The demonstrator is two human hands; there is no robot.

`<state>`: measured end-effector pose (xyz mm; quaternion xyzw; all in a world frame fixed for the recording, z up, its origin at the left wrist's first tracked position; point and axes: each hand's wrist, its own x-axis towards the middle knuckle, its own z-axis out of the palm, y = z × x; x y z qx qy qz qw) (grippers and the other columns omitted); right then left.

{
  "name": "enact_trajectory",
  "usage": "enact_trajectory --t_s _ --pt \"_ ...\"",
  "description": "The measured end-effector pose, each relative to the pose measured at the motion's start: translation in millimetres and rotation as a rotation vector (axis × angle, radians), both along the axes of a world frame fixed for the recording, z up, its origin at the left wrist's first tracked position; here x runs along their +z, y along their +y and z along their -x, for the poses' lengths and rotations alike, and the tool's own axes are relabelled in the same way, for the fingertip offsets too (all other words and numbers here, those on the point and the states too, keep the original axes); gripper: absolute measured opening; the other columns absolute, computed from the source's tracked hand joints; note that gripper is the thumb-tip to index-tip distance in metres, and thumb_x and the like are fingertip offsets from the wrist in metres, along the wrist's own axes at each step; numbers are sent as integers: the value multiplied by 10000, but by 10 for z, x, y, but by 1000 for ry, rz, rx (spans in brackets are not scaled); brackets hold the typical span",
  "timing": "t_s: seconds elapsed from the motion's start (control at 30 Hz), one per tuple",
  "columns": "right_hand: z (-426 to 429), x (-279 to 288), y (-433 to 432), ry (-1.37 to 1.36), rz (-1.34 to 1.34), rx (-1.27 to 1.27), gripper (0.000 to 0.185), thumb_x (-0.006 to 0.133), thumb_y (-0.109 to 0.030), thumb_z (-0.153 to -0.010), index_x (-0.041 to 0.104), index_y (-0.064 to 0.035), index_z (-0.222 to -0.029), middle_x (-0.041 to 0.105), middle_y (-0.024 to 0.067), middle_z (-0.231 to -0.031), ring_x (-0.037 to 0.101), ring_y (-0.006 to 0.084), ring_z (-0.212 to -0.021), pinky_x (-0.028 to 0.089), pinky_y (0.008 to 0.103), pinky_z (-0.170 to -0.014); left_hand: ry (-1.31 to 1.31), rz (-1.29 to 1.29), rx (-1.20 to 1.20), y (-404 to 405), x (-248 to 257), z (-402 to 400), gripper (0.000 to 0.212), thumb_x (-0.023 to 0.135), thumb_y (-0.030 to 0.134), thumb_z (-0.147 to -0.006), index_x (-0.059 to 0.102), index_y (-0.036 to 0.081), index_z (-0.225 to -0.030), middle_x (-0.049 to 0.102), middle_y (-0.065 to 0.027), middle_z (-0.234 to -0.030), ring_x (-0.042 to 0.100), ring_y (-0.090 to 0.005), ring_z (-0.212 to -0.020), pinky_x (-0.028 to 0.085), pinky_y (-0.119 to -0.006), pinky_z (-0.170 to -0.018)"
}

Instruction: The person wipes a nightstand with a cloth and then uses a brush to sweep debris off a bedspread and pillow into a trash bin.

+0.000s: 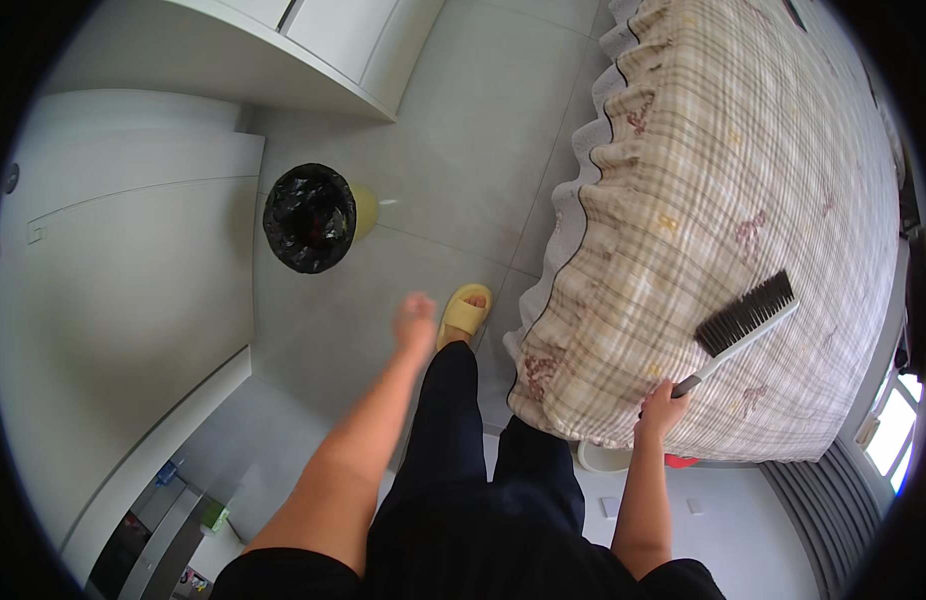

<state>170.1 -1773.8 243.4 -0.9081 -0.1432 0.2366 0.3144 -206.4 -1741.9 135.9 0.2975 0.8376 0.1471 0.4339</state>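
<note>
My right hand point(664, 409) grips the dark handle of a bed brush point(748, 315) with dark bristles and a pale back. The brush is over the plaid bedspread point(688, 180), its bristles facing up and left in the picture; whether they touch the cloth I cannot tell. The bedspread has a ruffled edge and small floral and bow-like patterns. My left hand point(415, 319), slightly blurred, hangs over the floor beside my yellow slipper point(466, 310). Nothing shows in it, and its finger position is unclear.
A yellow bin point(366, 212) lined with a black plastic bag stands on the grey tiled floor. White cabinets point(343, 37) are at the top, and a white door point(132, 262) is at the left. A grey curtain point(823, 487) hangs by the window at the lower right.
</note>
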Motion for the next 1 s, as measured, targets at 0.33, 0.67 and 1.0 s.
enact_trajectory --t_s 0.33,0.67,1.0 --pt "798 -131 122 -281 72 431 106 537 -100 -809 499 -6 -837 520 71 -685 500 160 -616 408 297 -584 -850 -67 1760 290 -1933 2442 459 448 289 -898 355 -24 -1221 432 -212 -1192 431 -327 -1115 363 -498 -943" --pt "873 -52 -60 -274 138 291 167 582 -119 -783 505 11 -853 560 94 -665 538 189 -605 428 317 -574 -695 -56 1683 522 -2219 2404 453 630 349 -796 458 43 -1082 552 -102 -952 567 -241 -885 439 -448 -842" --pt "929 -118 -77 -166 35 329 140 571 -93 -795 463 -4 -801 500 75 -612 471 158 -541 394 298 -523 -671 -241 1704 531 -2176 2919 382 523 172 -835 425 22 -1171 519 -160 -1061 564 -312 -918 525 -404 -763"
